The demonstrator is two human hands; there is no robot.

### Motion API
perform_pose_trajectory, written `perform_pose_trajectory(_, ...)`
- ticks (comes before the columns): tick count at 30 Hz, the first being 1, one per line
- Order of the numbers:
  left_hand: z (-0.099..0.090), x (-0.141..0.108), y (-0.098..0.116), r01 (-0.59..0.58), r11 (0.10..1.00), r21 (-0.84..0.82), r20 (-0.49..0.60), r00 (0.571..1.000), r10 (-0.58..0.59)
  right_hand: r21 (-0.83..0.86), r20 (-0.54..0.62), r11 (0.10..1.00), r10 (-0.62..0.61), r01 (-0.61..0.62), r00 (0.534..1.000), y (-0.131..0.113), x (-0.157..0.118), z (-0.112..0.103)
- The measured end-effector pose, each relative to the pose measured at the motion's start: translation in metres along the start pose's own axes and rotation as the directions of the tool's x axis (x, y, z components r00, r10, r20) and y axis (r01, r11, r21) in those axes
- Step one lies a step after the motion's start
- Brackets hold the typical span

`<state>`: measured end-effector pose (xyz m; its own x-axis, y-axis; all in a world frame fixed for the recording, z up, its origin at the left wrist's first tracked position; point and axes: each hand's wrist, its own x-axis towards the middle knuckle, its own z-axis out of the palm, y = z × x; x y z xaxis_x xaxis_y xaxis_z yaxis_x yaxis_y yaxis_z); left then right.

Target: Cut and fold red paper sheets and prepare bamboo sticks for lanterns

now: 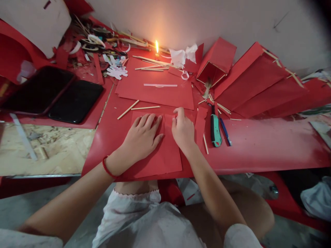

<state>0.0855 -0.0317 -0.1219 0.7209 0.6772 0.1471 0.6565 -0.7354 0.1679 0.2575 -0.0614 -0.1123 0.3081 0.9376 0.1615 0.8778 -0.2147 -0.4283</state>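
Note:
A folded sheet of red paper [169, 155] lies on the red-covered table before me. My left hand [142, 136] rests flat on its left part, palm down, fingers stretched. On the right part my right hand [183, 131] is closed, its fingers curled in and the index finger bent forward; whatever may be between the fingers is hidden. Beyond my left hand are thin wooden sticks [145, 107]. To the right of my right hand lie a narrow red paper strip [200, 124], a green and black utility knife [215, 129] and a blue pen [226, 132].
A lit candle [157, 48] burns at the back by the wall, near paper scraps [178, 58] and more sticks. Red sheets [155, 94] lie below it. Red paper box shapes [258, 75] stand back right. Two dark phones [76, 101] and piled scraps are on the left.

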Motion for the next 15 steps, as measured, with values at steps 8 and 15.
perform_pose_trajectory(8,0.005,0.001,-0.001,-0.006,0.999,-0.046,0.048,0.999,0.008,-0.029,0.068,0.999,0.039,-0.037,0.997,-0.001,-0.011,-0.001)
perform_pose_trajectory(15,0.004,0.001,0.000,0.007,0.998,-0.061,0.054,0.999,-0.004,-0.062,0.083,0.998,0.034,-0.029,0.996,-0.001,-0.013,0.002)
